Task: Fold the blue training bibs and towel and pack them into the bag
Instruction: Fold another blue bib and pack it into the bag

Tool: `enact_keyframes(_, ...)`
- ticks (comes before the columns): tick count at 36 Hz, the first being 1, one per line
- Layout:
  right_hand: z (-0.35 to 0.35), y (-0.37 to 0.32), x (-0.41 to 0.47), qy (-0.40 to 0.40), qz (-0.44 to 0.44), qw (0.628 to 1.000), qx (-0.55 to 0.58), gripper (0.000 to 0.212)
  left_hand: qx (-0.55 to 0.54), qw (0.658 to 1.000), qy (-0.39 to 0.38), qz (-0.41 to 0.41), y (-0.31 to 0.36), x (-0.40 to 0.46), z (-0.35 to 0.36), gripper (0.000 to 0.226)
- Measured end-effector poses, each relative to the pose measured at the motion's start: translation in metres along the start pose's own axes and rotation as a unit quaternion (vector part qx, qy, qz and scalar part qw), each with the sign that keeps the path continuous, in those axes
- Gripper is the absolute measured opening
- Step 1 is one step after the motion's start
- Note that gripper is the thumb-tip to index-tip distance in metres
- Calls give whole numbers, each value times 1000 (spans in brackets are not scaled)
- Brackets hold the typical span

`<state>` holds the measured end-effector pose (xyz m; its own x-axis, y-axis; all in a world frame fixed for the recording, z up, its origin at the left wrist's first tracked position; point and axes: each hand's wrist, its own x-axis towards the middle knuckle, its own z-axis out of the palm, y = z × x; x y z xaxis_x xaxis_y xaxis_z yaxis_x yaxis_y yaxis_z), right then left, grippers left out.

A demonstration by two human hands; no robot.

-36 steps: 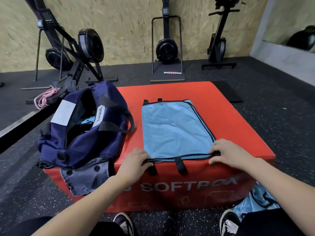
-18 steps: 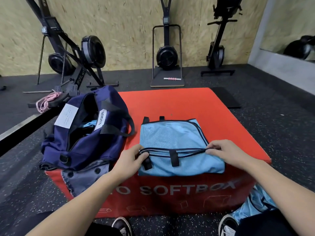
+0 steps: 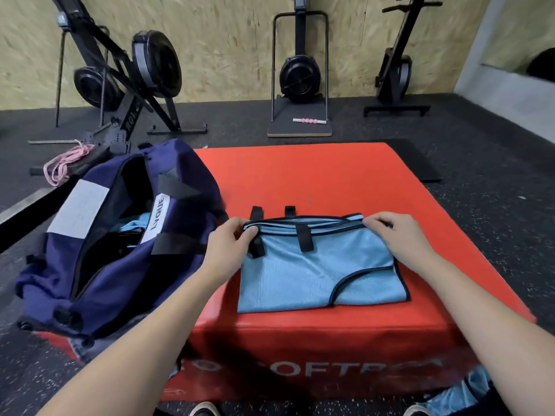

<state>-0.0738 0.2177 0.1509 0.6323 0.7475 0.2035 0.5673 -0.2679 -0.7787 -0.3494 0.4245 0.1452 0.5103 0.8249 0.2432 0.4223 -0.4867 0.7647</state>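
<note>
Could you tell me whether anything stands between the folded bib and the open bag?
Nothing visible does. The bib, held by the left hand and right hand, lies on the red box beside the bag, whose opening is unzipped.

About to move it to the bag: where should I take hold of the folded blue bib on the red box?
Probably the two short side edges of the blue bib, pinching all layers at once. It lies flat, with loose trimmed edges stacked at the far side under the left hand and right hand, so side grips should keep the fold closed.
</note>
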Motion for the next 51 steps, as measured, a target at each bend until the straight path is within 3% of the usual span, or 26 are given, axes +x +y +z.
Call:
enact_keyframes(10, 30, 17, 58, -8, 33, 996, -81, 19, 36, 998, 19, -38, -29, 48, 31, 14)
enact_keyframes(14, 42, 23, 61, -30, 18, 960, -278, 29, 105, 994, 14, -41, -44, 53, 40, 22)
enact_keyframes(16, 50, 18, 61, -18, -29, 949, -312, 32, 104, 993, 28, -39, -46, 53, 41, 20)
enact_keyframes(20, 70, -10, 53, -47, -98, 958, -266, 34, 115, 991, 65, -8, -38, 46, 40, 13)
enact_keyframes(26, 103, -33, 35, -139, -25, 972, -187, 51, 60, 997, 52, -1, -24, 29, 43, 22)
enact_keyframes(31, 111, -42, 39, -106, 6, 994, -23, 44, -73, 994, 73, -17, -4, 17, 42, 27)
enact_keyframes(34, 114, -40, 46, -136, -3, 991, -13, 56, -135, 990, 37, 11, -2, 17, 42, 42)
enact_keyframes(37, 118, -31, 52, -172, -29, 978, -116, 54, -65, 996, -34, 56, -11, 20, 46, 50)
enact_keyframes(42, 126, -26, 57, -201, -73, 951, -224, 49, 207, 966, -116, 99, -27, 25, 53, 46)
enact_keyframes(48, 129, -19, 68, -120, -85, 951, -274, 35, 275, 954, -71, 101, -24, 34, 53, 35)
enact_keyframes(51, 121, -13, 73, -102, -74, 953, -276, 34, 277, 954, -12, 115, -23, 43, 53, 21)
